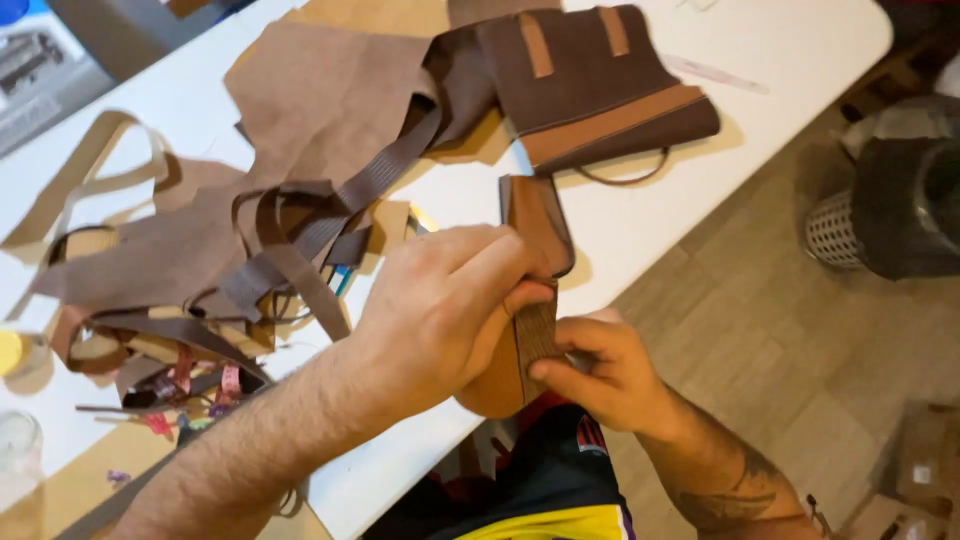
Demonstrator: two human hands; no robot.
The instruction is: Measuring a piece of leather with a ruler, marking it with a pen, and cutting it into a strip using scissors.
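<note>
Both hands hold one small folded brown leather piece (538, 222) with a tan inner side, at the white table's (640, 215) near edge. My left hand (440, 305) wraps over its middle from the left, thumb pressed on the edge. From below right, my right hand (600, 370) pinches the ribbed brown strip at its lower end between thumb and fingers. The piece's lower part is hidden behind my left hand.
A brown bag with tan straps and band (590, 85) lies at the back. Brown leather sheets (330, 100) and webbing straps (290, 250) cover the table's left and middle. A dark bin (905, 205) stands on the wooden floor at right.
</note>
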